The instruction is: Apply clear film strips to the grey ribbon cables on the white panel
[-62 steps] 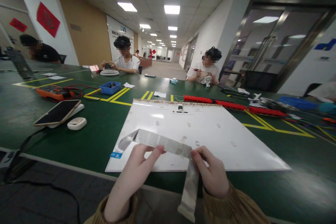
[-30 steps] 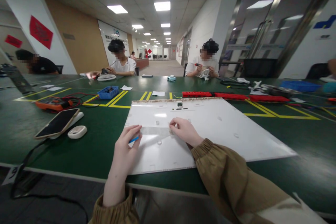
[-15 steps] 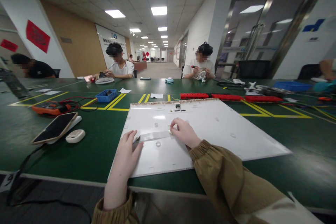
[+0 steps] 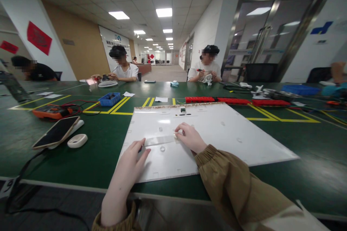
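A flat grey ribbon strip lies across a large white panel on the green table. My left hand pinches the strip's left end between thumb and fingers. The fingertips of my right hand press down on its right end. The strip is stretched flat between both hands. Small round bumps dot the panel, and a small dark connector sits near its far edge.
At left lie a phone, a white oval case, an orange multimeter with red leads and a blue bin. Red strips lie behind the panel. Three people sit at the far side.
Two seconds ago both hands held the strip up off the panel; it now lies flat on it. In the last half second my left hand slid slightly back along the strip's end.
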Demonstrator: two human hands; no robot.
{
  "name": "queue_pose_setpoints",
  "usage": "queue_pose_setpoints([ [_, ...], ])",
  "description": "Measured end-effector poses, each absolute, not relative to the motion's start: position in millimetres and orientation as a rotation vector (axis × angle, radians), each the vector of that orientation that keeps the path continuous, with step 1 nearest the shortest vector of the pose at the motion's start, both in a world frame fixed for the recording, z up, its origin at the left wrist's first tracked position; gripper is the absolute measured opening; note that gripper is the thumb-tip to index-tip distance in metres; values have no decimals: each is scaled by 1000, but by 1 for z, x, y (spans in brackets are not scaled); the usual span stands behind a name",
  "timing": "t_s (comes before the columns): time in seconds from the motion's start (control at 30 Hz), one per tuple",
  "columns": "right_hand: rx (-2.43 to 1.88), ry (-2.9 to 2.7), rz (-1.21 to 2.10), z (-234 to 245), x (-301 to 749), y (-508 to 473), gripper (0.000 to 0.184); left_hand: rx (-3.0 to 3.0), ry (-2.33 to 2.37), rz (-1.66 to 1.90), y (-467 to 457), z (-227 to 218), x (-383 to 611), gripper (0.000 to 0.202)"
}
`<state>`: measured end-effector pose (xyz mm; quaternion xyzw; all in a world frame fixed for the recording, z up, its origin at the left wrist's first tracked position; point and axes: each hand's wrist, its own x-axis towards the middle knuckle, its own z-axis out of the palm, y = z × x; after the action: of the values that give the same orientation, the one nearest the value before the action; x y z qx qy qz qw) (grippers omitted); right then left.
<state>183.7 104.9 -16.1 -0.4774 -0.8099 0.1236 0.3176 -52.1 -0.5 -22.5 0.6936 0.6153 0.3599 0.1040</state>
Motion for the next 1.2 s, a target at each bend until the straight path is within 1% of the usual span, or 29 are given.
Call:
queue_pose_setpoints([
  [0.17, -1189, -2031, 236, -13, 183, 104, 20, 1988, 1904, 884, -5, -22, -48, 44],
  [0.27, -1153, -1987, 217, -10, 183, 102, 24, 2023, 1980, 805, -5, -18, -44, 43],
  [0.47, -1184, -2093, 268, -13, 183, 101, 18, 2240, 2108, 665, 2, -20, -32, 41],
  [0.8, -1255, -2120, 382, -12, 182, 101, 22, 2302, 2107, 681, 9, -40, -32, 45],
  [0.93, -1275, -2148, 368, -13, 182, 103, 24, 2300, 2097, 698, 9, -40, -31, 45],
  [1.03, -1287, -2119, 289, -12, 183, 103, 23, 2298, 2099, 673, 9, -38, -30, 45],
  [1.13, -1282, -2042, 199, -8, 183, 102, 26, 2308, 2102, 653, 9, -37, -31, 45],
  [1.2, -1289, -2037, 169, -5, 184, 99, 23, 2302, 2098, 648, 9, -37, -31, 46],
])
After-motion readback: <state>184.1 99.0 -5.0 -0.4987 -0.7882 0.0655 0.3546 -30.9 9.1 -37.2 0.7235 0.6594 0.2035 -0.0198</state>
